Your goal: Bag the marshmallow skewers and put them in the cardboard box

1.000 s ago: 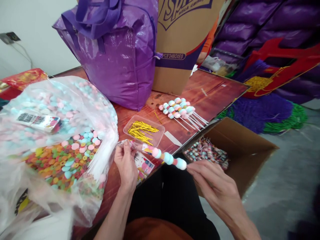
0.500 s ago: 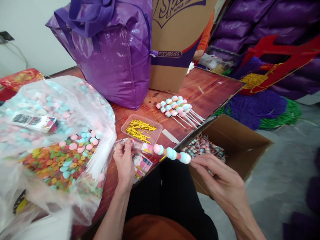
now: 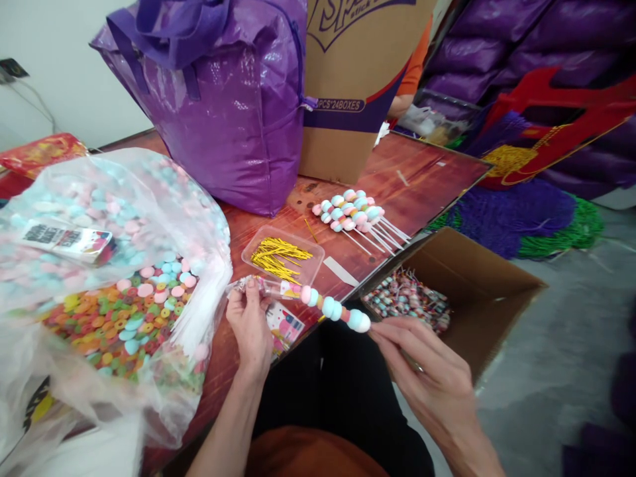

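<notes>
Between my hands a candy skewer (image 3: 332, 307) of blue, pink and orange pieces runs nearly level. My right hand (image 3: 422, 371) pinches its stick end. The fingers of my left hand (image 3: 251, 324) are closed on a clear printed plastic sleeve (image 3: 278, 287), and the skewer's far tip is inside the sleeve's mouth. Under and beside my left hand lie more printed sleeves (image 3: 284, 326) on the table. Just beyond is a clear plastic tray (image 3: 311, 268) of yellow twist ties (image 3: 278, 257). Several finished-looking candy skewers (image 3: 350, 211) lie in a pile with white sticks pointing toward me.
A large clear bag (image 3: 199, 199) of loose candies and white sticks covers the left side. Behind stand a purple bag (image 3: 223, 132) and a printed carton (image 3: 342, 142). An open cardboard box (image 3: 491, 291) of wrapped skewers sits below the table edge. A person's orange sleeve (image 3: 415, 63) shows behind the carton.
My right hand has moved left and slightly down, pushing the skewer farther into the sleeve. My left hand has stayed almost in place, still holding the sleeve.
</notes>
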